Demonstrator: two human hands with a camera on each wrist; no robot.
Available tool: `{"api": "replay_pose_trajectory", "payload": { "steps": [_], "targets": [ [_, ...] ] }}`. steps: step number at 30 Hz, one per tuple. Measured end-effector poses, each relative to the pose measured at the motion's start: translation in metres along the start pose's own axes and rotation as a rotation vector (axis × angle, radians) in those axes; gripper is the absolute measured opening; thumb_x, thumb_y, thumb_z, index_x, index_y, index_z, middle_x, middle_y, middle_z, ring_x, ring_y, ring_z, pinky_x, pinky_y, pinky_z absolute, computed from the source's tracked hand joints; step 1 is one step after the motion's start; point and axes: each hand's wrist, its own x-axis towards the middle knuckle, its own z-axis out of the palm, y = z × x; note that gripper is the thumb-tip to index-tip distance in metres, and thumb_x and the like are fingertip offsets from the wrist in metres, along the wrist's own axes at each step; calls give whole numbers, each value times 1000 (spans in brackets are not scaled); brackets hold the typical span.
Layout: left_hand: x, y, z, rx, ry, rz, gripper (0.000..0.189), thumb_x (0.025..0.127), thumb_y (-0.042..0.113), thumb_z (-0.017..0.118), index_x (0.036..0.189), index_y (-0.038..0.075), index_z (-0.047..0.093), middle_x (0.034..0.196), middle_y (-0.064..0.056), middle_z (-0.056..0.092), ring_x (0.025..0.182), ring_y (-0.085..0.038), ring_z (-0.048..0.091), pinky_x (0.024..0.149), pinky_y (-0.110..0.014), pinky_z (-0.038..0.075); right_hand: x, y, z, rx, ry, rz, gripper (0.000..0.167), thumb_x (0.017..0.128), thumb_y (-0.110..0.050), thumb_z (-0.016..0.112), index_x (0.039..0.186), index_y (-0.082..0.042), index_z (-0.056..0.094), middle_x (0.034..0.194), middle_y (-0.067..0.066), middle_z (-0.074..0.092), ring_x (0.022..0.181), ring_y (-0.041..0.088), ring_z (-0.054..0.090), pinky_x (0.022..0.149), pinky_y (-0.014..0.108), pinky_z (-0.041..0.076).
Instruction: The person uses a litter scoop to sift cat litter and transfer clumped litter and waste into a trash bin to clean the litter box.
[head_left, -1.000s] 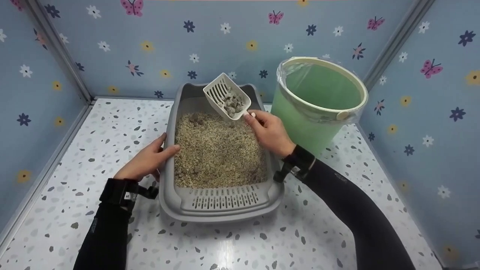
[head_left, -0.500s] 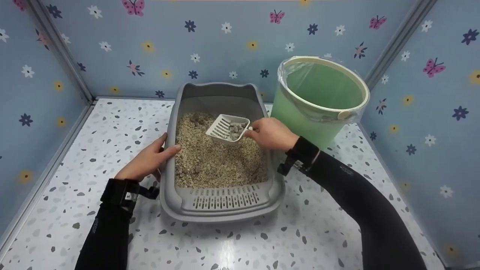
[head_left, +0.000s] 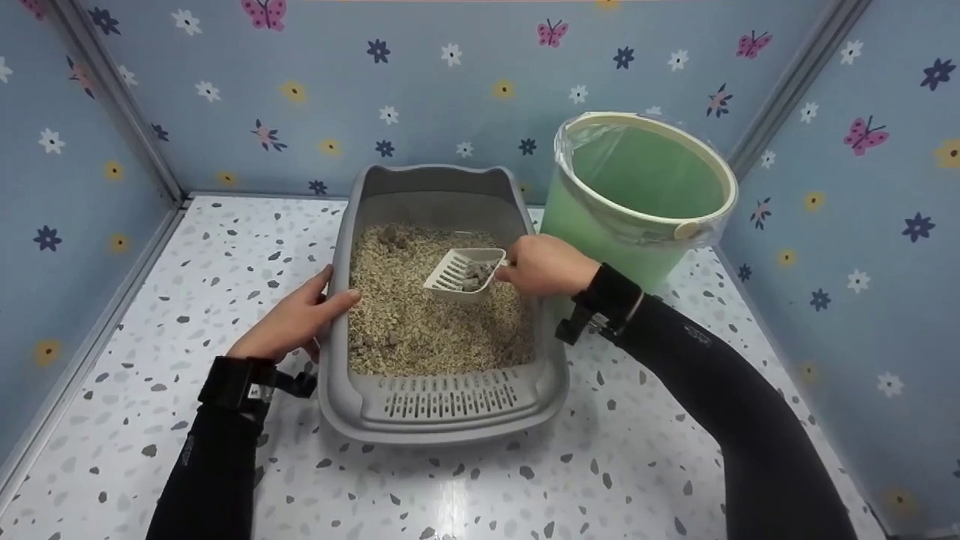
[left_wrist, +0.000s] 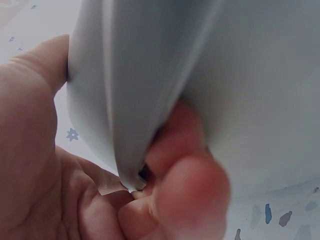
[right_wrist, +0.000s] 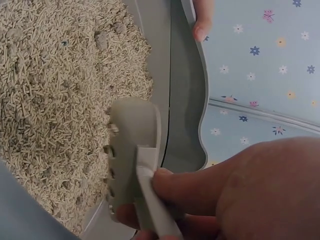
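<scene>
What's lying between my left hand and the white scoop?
The head view shows a stretch of litter between your left hand, gripping the tray rim, and the white scoop.

A person's right hand holds a slotted white scoop bearing gray clumps over the litter in a gray tray, while the left hand grips the tray's left rim. A green bin lined with clear plastic stands just beside the tray at right, on a speckled floor, before blue walls printed with flowers and butterflies.
</scene>
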Motion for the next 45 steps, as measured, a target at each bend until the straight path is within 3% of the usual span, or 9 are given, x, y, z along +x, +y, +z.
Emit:
{"api": "replay_pose_trajectory", "payload": {
  "steps": [7, 12, 18, 25, 28, 31, 36, 42, 45],
  "targets": [
    [1, -1, 0, -6, -12, 19, 108, 110, 64, 62, 180, 19, -7, 136, -37, 63, 72, -29, 74, 55, -50, 68, -3, 6, 4, 59, 69, -65, 48, 112, -34, 67, 67, -20, 58, 64, -6, 51, 64, 19, 57, 65, 39, 52],
    [1, -2, -1, -21, -13, 26, 107, 111, 62, 62, 180, 19, -7, 140, -37, 61, 73, -30, 75, 56, -53, 68, -11, 8, -5, 141, 149, -106, 41, 114, -35, 66, 80, -13, 70, 67, -6, 52, 63, 15, 53, 63, 35, 48],
    [0, -1, -1, -18, -4, 18, 109, 109, 65, 64, 180, 20, -5, 135, -33, 64, 70, -29, 74, 56, -51, 68, -34, 8, -39, 240, 219, -102, 38, 115, -40, 65, 87, -14, 71, 67, -6, 42, 58, 12, 42, 57, 33, 40],
    [-2, 0, -2, -15, -4, 10, 112, 107, 67, 64, 180, 19, -5, 134, -34, 65, 70, -31, 75, 57, -50, 69, -66, 22, -92, 290, 304, 26, 42, 114, -49, 64, 94, -15, 78, 66, -7, 43, 56, 10, 38, 49, 27, 35],
    [-2, 1, -1, -8, -8, 9, 112, 107, 67, 64, 180, 19, -5, 130, -33, 66, 69, -30, 74, 57, -49, 69, -80, 34, -111, 256, 381, 75, 45, 114, -49, 64, 94, -12, 78, 65, -6, 42, 56, 10, 37, 49, 27, 33],
    [-1, 1, -1, -2, -8, 9, 112, 107, 68, 65, 180, 19, -4, 128, -32, 66, 66, -28, 72, 56, -48, 68, -90, 49, -125, 203, 441, 135, 53, 113, -52, 65, 81, -9, 69, 63, -7, 38, 55, 11, 34, 49, 29, 30],
    [0, -1, -2, -8, -15, 7, 111, 108, 67, 63, 180, 19, -7, 139, -36, 63, 66, -29, 73, 58, -53, 69, -102, 76, -137, 95, 453, 227, 60, 111, -55, 66, 69, -17, 48, 62, -6, 33, 54, 14, 32, 50, 32, 27],
    [1, -2, -1, -9, -19, 12, 109, 110, 66, 61, 180, 20, -9, 141, -37, 61, 71, -31, 76, 59, -56, 69, -108, 98, -138, -88, 438, 236, 51, 110, -40, 69, 68, -12, 59, 61, -3, 34, 57, 20, 38, 55, 36, 28],
    [2, -3, -1, -7, -18, 16, 108, 110, 65, 61, 179, 20, -9, 139, -37, 62, 71, -31, 76, 58, -54, 69, -105, 103, -138, -174, 414, 253, 43, 106, -32, 69, 71, -8, 69, 61, 0, 49, 59, 24, 48, 50, 37, 34]
  ]
}}
